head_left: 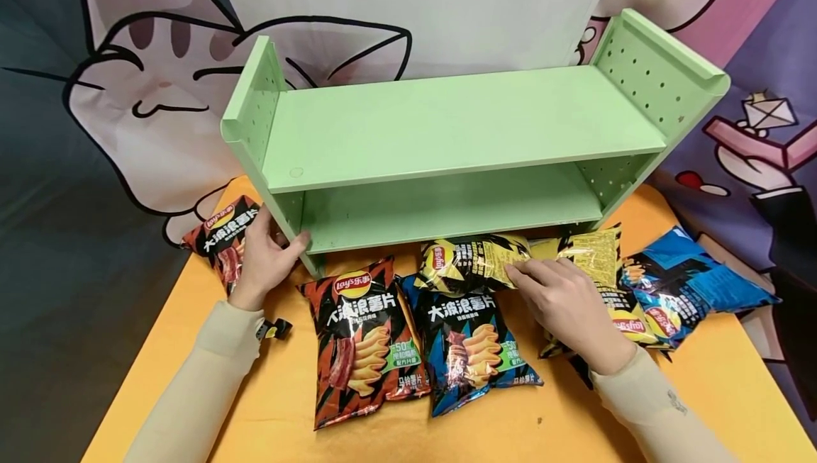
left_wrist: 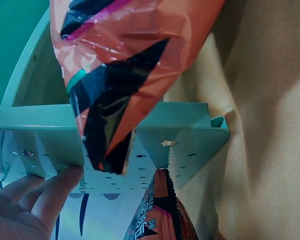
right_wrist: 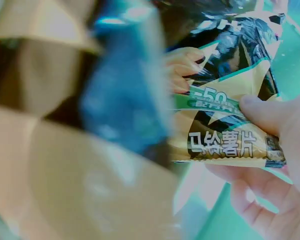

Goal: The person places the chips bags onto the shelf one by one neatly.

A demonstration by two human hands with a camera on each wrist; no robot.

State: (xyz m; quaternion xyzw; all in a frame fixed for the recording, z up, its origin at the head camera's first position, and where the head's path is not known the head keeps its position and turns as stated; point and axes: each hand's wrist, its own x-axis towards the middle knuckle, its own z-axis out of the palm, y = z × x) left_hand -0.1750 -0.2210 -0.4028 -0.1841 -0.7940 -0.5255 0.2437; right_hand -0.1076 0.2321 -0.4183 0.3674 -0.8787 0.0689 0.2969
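Note:
My left hand (head_left: 267, 261) grips the lower left side of the green metal shelf (head_left: 459, 123), thumb at the front edge and fingers along the outer panel. In the left wrist view those fingers (left_wrist: 50, 195) lie on the perforated side. My right hand (head_left: 564, 307) holds the end of a yellow bag of chips (head_left: 469, 261) just in front of the bottom tier. The right wrist view shows the thumb (right_wrist: 262, 112) on the bag's front, with other fingers beneath. Directly below that bag, a blue bag of chips (head_left: 472, 356) lies face up.
A red bag of chips (head_left: 367, 349) lies beside the blue one on the orange tablecloth (head_left: 268, 392). Another red bag (head_left: 226, 236) is left of the shelf. More yellow bags (head_left: 593, 257) and a blue bag (head_left: 696, 282) lie at the right. A cartoon-printed cloth (head_left: 159, 94) hangs behind.

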